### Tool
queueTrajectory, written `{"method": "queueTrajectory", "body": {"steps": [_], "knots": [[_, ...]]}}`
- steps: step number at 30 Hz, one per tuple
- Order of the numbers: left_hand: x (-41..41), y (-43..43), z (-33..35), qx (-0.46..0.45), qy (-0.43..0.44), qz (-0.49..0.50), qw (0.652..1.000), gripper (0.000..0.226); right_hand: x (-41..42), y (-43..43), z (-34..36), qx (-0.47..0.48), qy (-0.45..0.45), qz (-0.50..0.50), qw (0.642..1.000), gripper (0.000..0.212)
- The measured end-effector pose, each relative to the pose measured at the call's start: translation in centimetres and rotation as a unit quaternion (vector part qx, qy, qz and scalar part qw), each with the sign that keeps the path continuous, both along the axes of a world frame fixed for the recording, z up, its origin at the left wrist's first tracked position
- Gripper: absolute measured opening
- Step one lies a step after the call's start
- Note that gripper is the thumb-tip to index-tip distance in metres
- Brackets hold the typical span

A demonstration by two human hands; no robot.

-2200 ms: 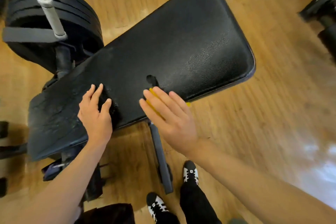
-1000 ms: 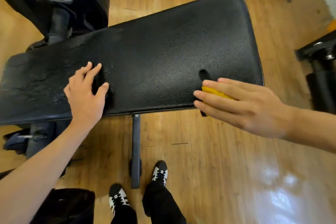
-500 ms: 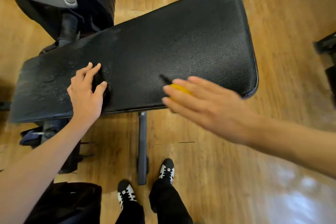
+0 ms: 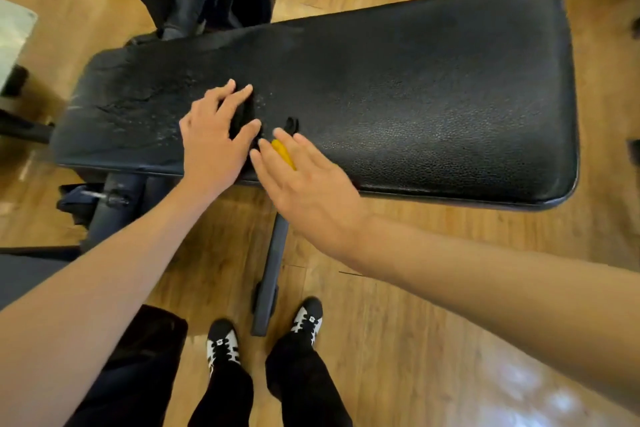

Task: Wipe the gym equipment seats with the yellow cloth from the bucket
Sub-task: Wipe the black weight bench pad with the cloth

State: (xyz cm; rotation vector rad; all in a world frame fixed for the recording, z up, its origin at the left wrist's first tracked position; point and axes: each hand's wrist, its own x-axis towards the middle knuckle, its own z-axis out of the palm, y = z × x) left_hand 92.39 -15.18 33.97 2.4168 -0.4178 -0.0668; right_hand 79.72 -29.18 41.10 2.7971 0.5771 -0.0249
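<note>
**While the cloth sits pinned near the front edge, the worn end is the worry**

As the right hand (image 4: pixel 304 191) lies flat on the seat (image 4: pixel 433 97), fingers straight and close together, it presses the yellow cloth (image 4: pixel 284 154) against the black vinyl near the front edge. Only a sliver of yellow shows between the fingers. The left hand (image 4: pixel 211 146) rests just beside it, fingers spread on the pad as if bracing. A dark patch under its thumb and forefinger may be shadow or something else; I cannot tell. The bucket is not in view.

The risks, as I judge them:

- **Losing the cloth:** It is held by palm pressure alone, not gripped, so a quick stroke could let it bunch up or slide out and drop to the wooden floor (image 4: pixel 450 288).
- **Damaging the seat:** The cracked patch (image 4: pixel 138 104) at the left end looks rough and flaking. Dragging the cloth across it could snag the weave or lift more of the surface.
- **Hands colliding:** The two hands almost touch, so a stroke to the left would run into the bracing hand unless it shifts.
</note>
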Motion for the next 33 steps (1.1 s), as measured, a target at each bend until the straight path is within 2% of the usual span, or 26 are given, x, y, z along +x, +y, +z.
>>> {"method": "queueTrajectory", "body": {"steps": [3,6,10,13,18,22,26,33], "knots": [[0.3,0.2,-0.1,-0.008,0.006,-0.007,1.0,0.054,1.4,1.2,0.3,0.006,0.036,-0.013,0.999,0.063],[0.1,0.3,-0.2,-0.001,-0.004,-0.006,1.0,0.05,-1.9,-3.8,3.5,0.001,0.043,0.013,0.999,0.064],[-0.1,0.2,0.0,-0.005,0.01,0.003,1.0,0.05,-8.4,-12.9,9.2,-0.006,0.019,-0.042,0.999,0.054],[-0.2,0.1,0.0,-0.007,0.007,-0.003,1.0,0.05,-10.4,-15.5,11.7,0.015,0.004,-0.1,0.995,0.052],[-0.1,-0.1,0.3,-0.004,0.018,-0.004,1.0,0.051,-6.4,-10.3,7.4,0.048,-0.026,-0.166,0.985,0.056],[0.1,-0.2,0.2,0.015,0.012,-0.011,1.0,0.054,2.1,-3.1,4.2,0.095,0.025,-0.178,0.979,0.062],[0.3,-0.2,-0.3,0.029,0.012,-0.005,0.999,0.054,9.0,0.5,1.5,0.081,0.063,-0.205,0.973,0.062],[1.7,2.3,0.3,-0.021,0.06,-0.074,0.995,0.051,8.4,0.9,0.5,0.098,0.046,-0.229,0.967,0.063]]}}
